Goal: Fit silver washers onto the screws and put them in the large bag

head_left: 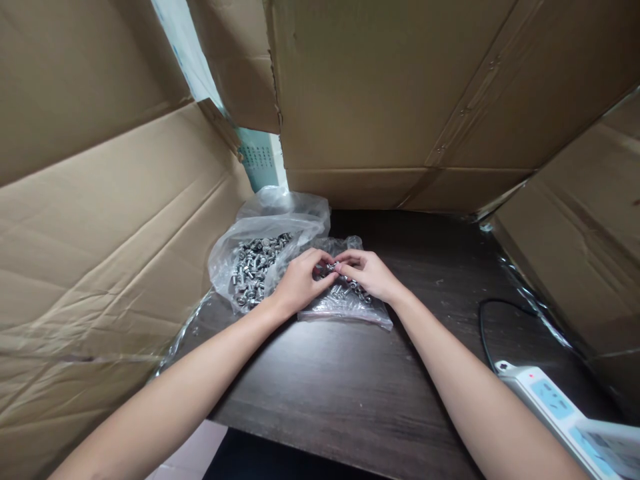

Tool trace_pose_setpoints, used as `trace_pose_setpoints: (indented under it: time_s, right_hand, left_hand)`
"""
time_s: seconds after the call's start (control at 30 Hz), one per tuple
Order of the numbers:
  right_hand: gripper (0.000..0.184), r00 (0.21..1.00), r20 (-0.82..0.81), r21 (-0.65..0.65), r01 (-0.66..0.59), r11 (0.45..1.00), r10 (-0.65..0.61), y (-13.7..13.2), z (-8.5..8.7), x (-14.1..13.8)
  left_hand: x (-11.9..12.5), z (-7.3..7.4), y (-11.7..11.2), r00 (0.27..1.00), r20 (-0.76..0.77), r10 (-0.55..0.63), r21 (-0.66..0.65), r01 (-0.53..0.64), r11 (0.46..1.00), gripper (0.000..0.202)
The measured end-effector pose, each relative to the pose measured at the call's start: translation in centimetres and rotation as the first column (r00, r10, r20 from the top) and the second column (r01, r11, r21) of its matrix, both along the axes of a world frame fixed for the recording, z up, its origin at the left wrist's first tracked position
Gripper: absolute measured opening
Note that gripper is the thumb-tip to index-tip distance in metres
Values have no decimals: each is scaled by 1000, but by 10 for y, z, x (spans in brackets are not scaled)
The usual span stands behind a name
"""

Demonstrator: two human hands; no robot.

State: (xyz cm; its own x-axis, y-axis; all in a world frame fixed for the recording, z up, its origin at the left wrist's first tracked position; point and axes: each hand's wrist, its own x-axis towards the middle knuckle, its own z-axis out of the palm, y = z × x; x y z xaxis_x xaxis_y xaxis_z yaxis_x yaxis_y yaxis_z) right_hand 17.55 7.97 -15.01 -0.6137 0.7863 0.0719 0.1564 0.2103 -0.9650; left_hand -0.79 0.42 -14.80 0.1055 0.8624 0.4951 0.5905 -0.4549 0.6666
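Note:
My left hand (301, 279) and my right hand (373, 275) meet over a clear plastic bag (345, 312) on the dark table. Their fingertips are pinched together around a small shiny metal piece that looks like a bolt (331, 267); the fingers partly cover it. Beneath and beside the right fingers, more small bolts (361, 291) lie in or on this bag. Just left of my left hand, a larger clear plastic bag (223, 257) stands wide at its mouth, filled with a heap of silvery bolts (256, 263).
Cardboard walls (400, 87) enclose the dark wooden table (340, 387) on the left, back and right. A white power strip (555, 407) with a lit red light lies at the lower right, near a black cable (483, 327). Behind the bags, a pale green printed surface (260, 160) shows through a gap.

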Motion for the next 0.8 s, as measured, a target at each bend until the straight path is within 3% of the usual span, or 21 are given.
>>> trace_pose_setpoints:
  time_s: [0.3,0.8]
  right_hand:
    - [33,1000,-30,-84,2,996,-4,-1,0,0]
    - [30,1000,9,-7,-7,1000,7,-3,3,-2]
  left_hand:
    - [2,2,-2,999,-27,18,10,-17,1000,8]
    - [1,-1,-1,998,-48,34,8,-34,999,15]
